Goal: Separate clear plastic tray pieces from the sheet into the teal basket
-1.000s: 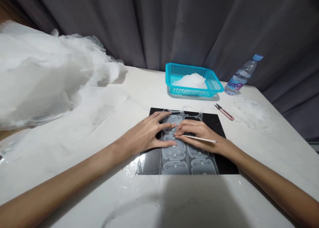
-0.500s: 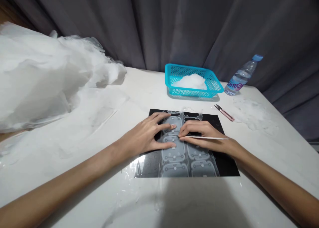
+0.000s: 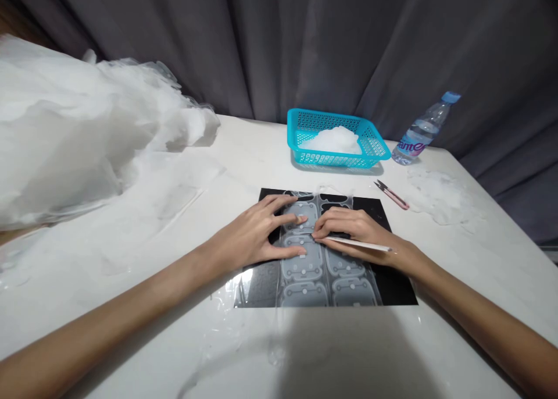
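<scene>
A translucent molded plastic sheet (image 3: 304,295) with rows of rounded rectangular shapes lies on a black board (image 3: 392,285). Pressing on its left column, my left hand (image 3: 264,227) is open, fingers spread above and below a seam between two shapes. My right hand (image 3: 355,227) is closed in a pinch around a slim white-handled craft knife (image 3: 361,243), its handle slanting back toward my wrist. The knife's thin tip reaches the seam beside my left fingers, though its end is hard to make out. Openings show in the sheet's top row, where black shows through.
A blue basket (image 3: 340,160) holding white plastic pieces stands at the back. Right of it are a water bottle (image 3: 414,137), thread snips (image 3: 392,195) and a pile of clear scraps (image 3: 442,195). A large heap of translucent sheets (image 3: 87,131) covers the left side.
The knife's handle has tilted slightly downward at its rear end, and its tip has barely shifted along the seam. My left hand stays in place; the whole view has shifted slightly.
</scene>
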